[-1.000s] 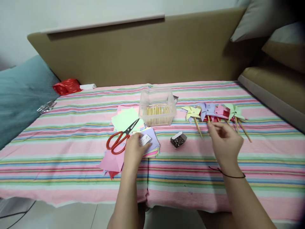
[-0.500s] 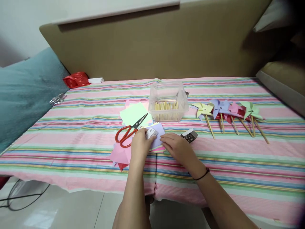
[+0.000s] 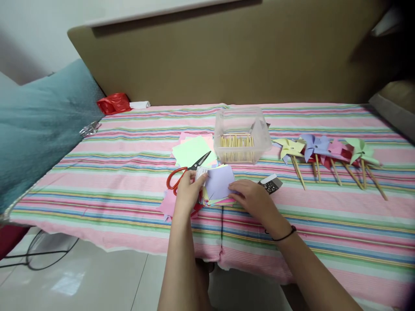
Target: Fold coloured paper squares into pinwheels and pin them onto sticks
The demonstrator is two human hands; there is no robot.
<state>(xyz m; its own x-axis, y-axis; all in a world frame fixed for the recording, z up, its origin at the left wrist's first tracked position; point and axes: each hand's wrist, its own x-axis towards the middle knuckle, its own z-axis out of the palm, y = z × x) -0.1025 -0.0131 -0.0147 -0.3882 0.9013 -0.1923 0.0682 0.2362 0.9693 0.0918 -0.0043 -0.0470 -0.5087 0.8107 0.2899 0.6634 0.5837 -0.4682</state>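
My left hand (image 3: 188,190) is closed around a small white printed piece (image 3: 201,170), perhaps a little box, at the left edge of a paper stack. On top lies a purple paper sheet (image 3: 220,183); yellow and pink edges show beneath. My right hand (image 3: 253,198) has its fingers together, pinching the right edge of the purple sheet. Scissors (image 3: 201,160) with red-orange handles lie by my left hand, partly covered by it. Pink cut pieces (image 3: 168,202) are to the left. Beyond the scissors is a pile topped by light green paper (image 3: 191,150).
A clear plastic box (image 3: 241,152) of short wooden sticks stands behind the stack. Right of my right hand lies a small open box (image 3: 271,185) of dark metal bits. Several paper pinwheels (image 3: 316,144) lie farther right on the striped cloth (image 3: 106,190). A red bag (image 3: 114,103) is at back left.
The view has turned left, so things appear farther right. My left hand has drawn the white piece toward the purple sheet's left edge, uncovering more of the sheet.
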